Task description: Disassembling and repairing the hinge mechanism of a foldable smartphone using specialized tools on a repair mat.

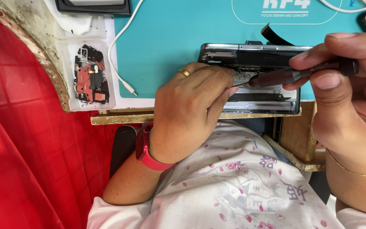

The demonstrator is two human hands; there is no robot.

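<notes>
Head view: hands, left (191, 106) steadying opened phone (255, 80), right (348, 85) gripping screwdriver (293, 75).

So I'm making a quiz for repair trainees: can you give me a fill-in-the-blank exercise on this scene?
The right hand holds a dark slim ____ to the opened black phone.
The left hand, resting on the phone, wears a gold ____.
The phone lies on a ____ rubber work mat.
The clear plastic tray of small parts sits to the ____ of the phone.

Missing words: screwdriver; ring; turquoise; left
</notes>
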